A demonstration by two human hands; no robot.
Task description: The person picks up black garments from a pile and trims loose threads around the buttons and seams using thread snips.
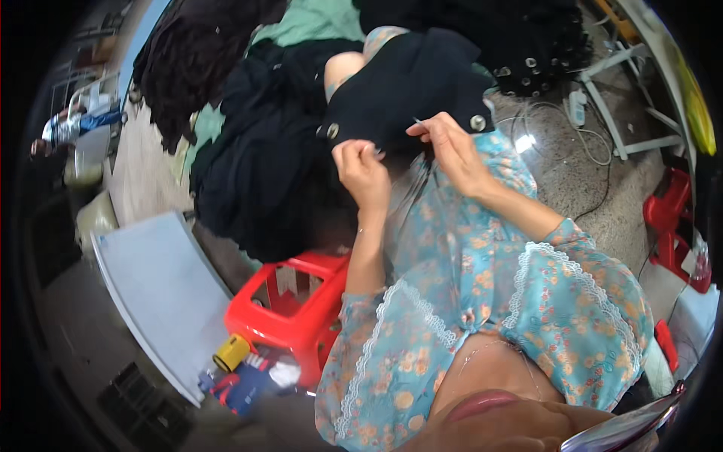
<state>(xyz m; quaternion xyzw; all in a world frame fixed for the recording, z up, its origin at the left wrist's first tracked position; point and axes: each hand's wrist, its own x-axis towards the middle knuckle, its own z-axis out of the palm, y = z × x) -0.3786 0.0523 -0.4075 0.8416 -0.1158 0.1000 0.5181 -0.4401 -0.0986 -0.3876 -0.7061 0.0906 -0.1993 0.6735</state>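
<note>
A black cloth piece (pixel 410 79) lies across my lap, with a round metal eyelet or button (pixel 477 122) near its right corner and another metal fastener (pixel 333 131) at its left. At the near edge of this cloth, my left hand (pixel 363 175) is closed, its thumb and fingers pressed together. My right hand (pixel 449 153) hovers close by on the right, fingers pinched. A small shiny tip shows at its fingertips; whether it is a tool or a nail is unclear. What either pinch holds is too small to make out.
Black cloth heaps (pixel 260 162) lie to the left, with more dark pieces (pixel 520 38) bearing metal fasteners at the far side. A red plastic stool (pixel 324 264) stands left of me, near a pale tabletop (pixel 162 282). A white cable (pixel 599 154) crosses the right floor.
</note>
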